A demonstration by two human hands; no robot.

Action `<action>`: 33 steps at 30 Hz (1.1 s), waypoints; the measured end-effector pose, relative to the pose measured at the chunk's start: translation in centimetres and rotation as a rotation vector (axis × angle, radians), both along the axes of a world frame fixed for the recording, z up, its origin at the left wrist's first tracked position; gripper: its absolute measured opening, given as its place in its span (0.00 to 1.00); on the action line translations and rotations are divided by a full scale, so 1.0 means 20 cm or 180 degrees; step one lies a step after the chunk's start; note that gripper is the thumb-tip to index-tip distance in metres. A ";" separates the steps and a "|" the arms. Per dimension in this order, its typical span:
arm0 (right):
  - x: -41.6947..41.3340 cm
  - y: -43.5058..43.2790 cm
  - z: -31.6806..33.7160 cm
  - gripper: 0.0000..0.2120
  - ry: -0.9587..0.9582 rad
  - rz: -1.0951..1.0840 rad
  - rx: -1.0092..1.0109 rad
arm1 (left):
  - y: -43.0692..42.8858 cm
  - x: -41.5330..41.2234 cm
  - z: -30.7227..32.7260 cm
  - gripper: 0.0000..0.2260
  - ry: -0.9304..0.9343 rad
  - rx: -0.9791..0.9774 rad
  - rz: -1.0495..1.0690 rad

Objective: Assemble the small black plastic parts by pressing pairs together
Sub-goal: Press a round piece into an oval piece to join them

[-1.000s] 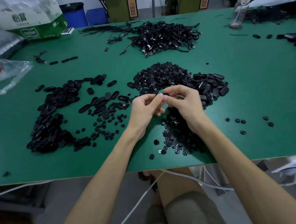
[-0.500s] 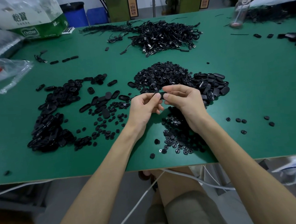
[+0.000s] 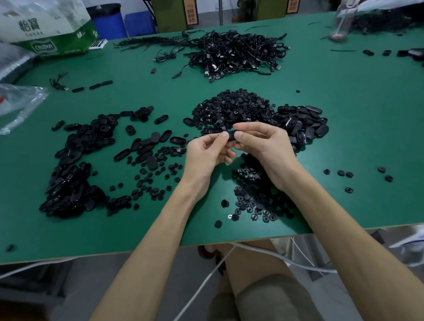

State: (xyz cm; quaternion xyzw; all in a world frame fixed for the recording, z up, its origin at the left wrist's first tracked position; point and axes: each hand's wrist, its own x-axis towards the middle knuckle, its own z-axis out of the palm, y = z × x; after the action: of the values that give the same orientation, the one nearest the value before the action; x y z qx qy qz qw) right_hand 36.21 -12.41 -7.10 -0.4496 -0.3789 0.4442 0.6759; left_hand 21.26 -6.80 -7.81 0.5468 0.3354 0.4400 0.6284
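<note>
Both hands meet above the middle of the green bench (image 3: 366, 132), and each grip is closed on the same small black part (image 3: 231, 136). The left hand (image 3: 205, 153) pinches its left end and the right hand (image 3: 264, 143) pinches its right end, thumbs and fingertips touching it. The part is held off the bench, just in front of a heap of small round pieces (image 3: 232, 107). Oval pieces (image 3: 302, 122) are piled to the right of that heap, and more round pieces (image 3: 257, 202) lie under the right wrist. A long spread of oval shells (image 3: 71, 172) lies well to the left. A tangle of cables (image 3: 237, 51) sits farther back.
</note>
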 end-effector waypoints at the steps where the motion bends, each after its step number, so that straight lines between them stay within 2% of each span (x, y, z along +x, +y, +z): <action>1: 0.00 0.00 0.00 0.08 0.0028 0.0009 0.0004 | 0.00 0.00 0.00 0.09 -0.0003 -0.0004 0.0011; 9: 0.00 0.01 0.00 0.07 0.0204 0.0059 0.0007 | 0.00 0.00 0.00 0.09 -0.0005 -0.0013 0.0120; 17: 0.00 0.01 -0.01 0.06 0.0169 -0.0016 0.0030 | 0.00 0.01 0.00 0.13 0.0009 0.0005 0.0151; 20: 0.00 0.01 -0.01 0.06 0.0178 0.0047 0.0057 | 0.00 0.00 0.00 0.11 0.0077 0.0079 0.0127; 23: 0.00 0.01 -0.01 0.06 0.0009 -0.0044 0.0064 | -0.01 0.00 0.00 0.08 0.0134 0.0073 0.0146; 28: 0.00 0.01 -0.01 0.06 -0.0339 -0.0222 0.0121 | -0.02 0.01 0.01 0.10 0.0108 0.0088 0.0158; 31: 0.00 0.01 -0.01 0.07 -0.0400 -0.0202 0.0123 | -0.03 0.01 0.02 0.13 0.0131 0.0225 0.0367; 33: -0.01 0.01 -0.01 0.08 -0.0418 -0.0171 0.0112 | -0.03 0.00 0.01 0.10 0.0223 0.0438 0.0472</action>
State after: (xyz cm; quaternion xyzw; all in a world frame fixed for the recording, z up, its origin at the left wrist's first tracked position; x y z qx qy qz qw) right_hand 36.09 -12.13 -7.31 -0.4759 -0.4180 0.3888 0.6691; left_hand 21.34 -7.32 -7.60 0.5774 0.3657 0.4878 0.5430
